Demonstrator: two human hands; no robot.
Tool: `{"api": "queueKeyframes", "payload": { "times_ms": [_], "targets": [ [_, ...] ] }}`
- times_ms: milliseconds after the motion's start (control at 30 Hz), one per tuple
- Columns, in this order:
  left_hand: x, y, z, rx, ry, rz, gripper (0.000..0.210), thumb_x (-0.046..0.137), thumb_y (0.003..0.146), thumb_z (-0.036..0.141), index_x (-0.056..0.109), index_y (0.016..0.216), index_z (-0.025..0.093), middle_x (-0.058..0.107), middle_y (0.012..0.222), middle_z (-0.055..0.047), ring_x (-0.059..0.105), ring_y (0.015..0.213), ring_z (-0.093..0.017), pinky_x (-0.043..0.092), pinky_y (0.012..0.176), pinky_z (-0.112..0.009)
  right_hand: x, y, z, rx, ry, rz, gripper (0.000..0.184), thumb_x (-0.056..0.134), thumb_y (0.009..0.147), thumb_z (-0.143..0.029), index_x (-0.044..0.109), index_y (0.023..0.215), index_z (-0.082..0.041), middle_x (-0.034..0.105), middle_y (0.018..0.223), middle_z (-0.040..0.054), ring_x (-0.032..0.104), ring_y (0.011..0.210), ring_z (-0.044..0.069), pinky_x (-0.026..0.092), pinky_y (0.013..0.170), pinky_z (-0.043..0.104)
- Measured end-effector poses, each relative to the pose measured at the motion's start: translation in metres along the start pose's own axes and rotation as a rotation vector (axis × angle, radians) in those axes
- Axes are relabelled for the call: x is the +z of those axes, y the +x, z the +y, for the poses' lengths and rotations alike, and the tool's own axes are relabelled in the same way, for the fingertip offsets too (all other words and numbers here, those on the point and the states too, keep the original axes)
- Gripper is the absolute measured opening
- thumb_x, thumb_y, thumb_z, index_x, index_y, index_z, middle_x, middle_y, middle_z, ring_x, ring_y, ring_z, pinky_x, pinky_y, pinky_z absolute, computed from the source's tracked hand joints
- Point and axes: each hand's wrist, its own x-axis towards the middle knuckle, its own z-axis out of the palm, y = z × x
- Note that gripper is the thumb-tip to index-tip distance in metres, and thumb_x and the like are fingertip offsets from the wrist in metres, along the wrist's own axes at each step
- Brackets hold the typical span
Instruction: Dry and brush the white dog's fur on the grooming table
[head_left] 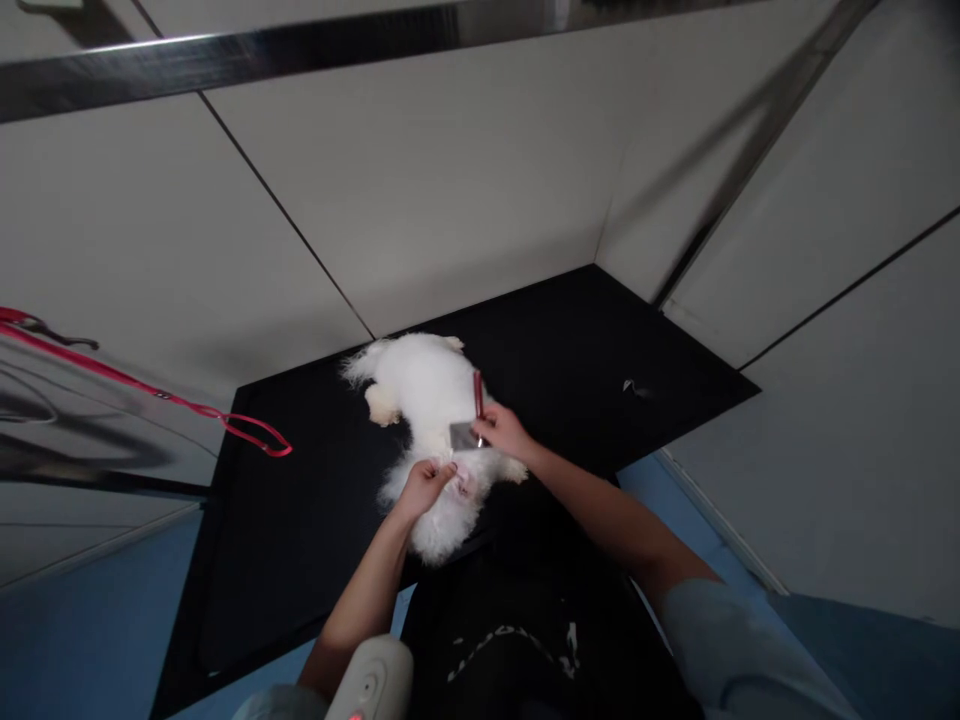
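A white fluffy dog (431, 385) lies on a black grooming table (300, 545), its head towards me. With fingers and thumb pinched, my left hand (424, 487) grips the dog's ear (463, 482), whose pink inner side shows. My right hand (504, 432) is closed around a slicker brush (466, 436) with a grey rectangular head and a reddish handle pointing away from me. The brush head is over the fur just beyond the ear; whether its pins touch the fur I cannot tell.
A red leash loop (259, 440) hangs over the table's left side. A small pale scrap (634, 387) lies on the right part of the table. Light wall panels (450, 180) and a metal rail (300, 60) stand behind. A whitish device (373, 680) is close below me.
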Motion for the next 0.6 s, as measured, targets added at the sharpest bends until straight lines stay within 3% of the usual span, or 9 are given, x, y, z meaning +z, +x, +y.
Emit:
{"api": "queueKeyframes", "payload": {
  "times_ms": [100,133,233,267,333,400,467,533,600],
  "targets": [
    [0.0,0.002,-0.005,-0.007,-0.008,-0.01,0.051,0.064,0.069,0.059,0.042,0.046,0.02,0.033,0.044,0.005,0.027,0.044,-0.008,0.02,0.044,-0.023,-0.005,0.008,-0.008,-0.006,-0.035,0.159,0.014,0.062,0.082,-0.032,0.058,0.087,-0.019,0.066,0.079,0.0001,0.061,0.07,0.014,0.047,0.064,0.024],
    [0.0,0.002,-0.006,-0.003,-0.019,-0.025,0.051,0.065,0.068,0.06,0.043,0.047,0.02,0.034,0.044,0.005,0.028,0.044,-0.008,0.02,0.044,-0.022,-0.005,0.009,-0.01,-0.043,-0.04,0.128,0.015,0.062,0.082,-0.033,0.059,0.088,-0.019,0.067,0.08,0.0002,0.061,0.071,0.014,0.046,0.064,0.024],
    [-0.001,0.002,-0.005,0.037,-0.087,-0.097,0.047,0.068,0.066,0.061,0.056,0.055,0.017,0.048,0.049,0.001,0.037,0.046,-0.009,0.028,0.046,-0.022,-0.005,0.007,-0.014,-0.082,-0.069,-0.128,0.012,0.066,0.079,-0.03,0.062,0.082,-0.018,0.068,0.075,0.0006,0.061,0.068,0.015,0.046,0.062,0.024],
    [-0.001,0.002,-0.004,0.051,-0.104,-0.109,0.046,0.068,0.066,0.061,0.059,0.057,0.016,0.053,0.051,0.0,0.04,0.047,-0.01,0.032,0.048,-0.022,-0.005,0.006,-0.015,-0.056,-0.091,-0.135,0.01,0.066,0.078,-0.028,0.062,0.08,-0.018,0.068,0.074,0.0009,0.061,0.067,0.015,0.045,0.062,0.024],
    [-0.001,0.001,-0.001,0.072,-0.109,-0.099,0.045,0.068,0.067,0.059,0.061,0.057,0.016,0.056,0.052,-0.002,0.044,0.048,-0.012,0.035,0.05,-0.023,-0.006,0.006,-0.018,-0.014,-0.162,0.026,0.008,0.064,0.08,-0.027,0.062,0.082,-0.019,0.069,0.076,0.0015,0.062,0.069,0.015,0.045,0.064,0.024],
    [-0.001,0.001,0.001,0.081,-0.098,-0.08,0.044,0.068,0.068,0.057,0.062,0.055,0.016,0.058,0.052,-0.003,0.046,0.049,-0.013,0.036,0.051,-0.023,-0.008,0.004,-0.021,-0.066,-0.234,0.152,0.009,0.064,0.082,-0.028,0.063,0.085,-0.02,0.069,0.08,0.0018,0.062,0.073,0.015,0.045,0.067,0.025],
    [-0.001,0.001,0.002,0.073,-0.098,-0.08,0.041,0.071,0.066,0.054,0.063,0.055,0.016,0.06,0.053,-0.003,0.048,0.051,-0.014,0.037,0.05,-0.023,-0.007,0.001,-0.022,-0.157,-0.258,0.036,0.011,0.067,0.079,-0.029,0.064,0.086,-0.02,0.07,0.081,0.0013,0.062,0.074,0.016,0.045,0.068,0.025],
    [-0.002,0.002,0.003,0.065,-0.108,-0.092,0.039,0.073,0.063,0.053,0.064,0.056,0.016,0.062,0.055,-0.003,0.049,0.052,-0.014,0.038,0.052,-0.023,-0.006,-0.003,-0.024,-0.158,-0.244,-0.112,0.009,0.068,0.078,-0.026,0.065,0.084,-0.02,0.07,0.079,0.001,0.062,0.072,0.016,0.046,0.067,0.025],
    [-0.003,0.002,0.003,0.083,-0.115,-0.092,0.037,0.073,0.064,0.051,0.065,0.057,0.016,0.064,0.057,-0.004,0.051,0.054,-0.015,0.04,0.054,-0.023,-0.006,-0.003,-0.025,-0.11,-0.264,-0.054,0.008,0.066,0.08,-0.025,0.065,0.086,-0.019,0.071,0.081,0.0023,0.063,0.073,0.017,0.047,0.069,0.026]
  ]
}}
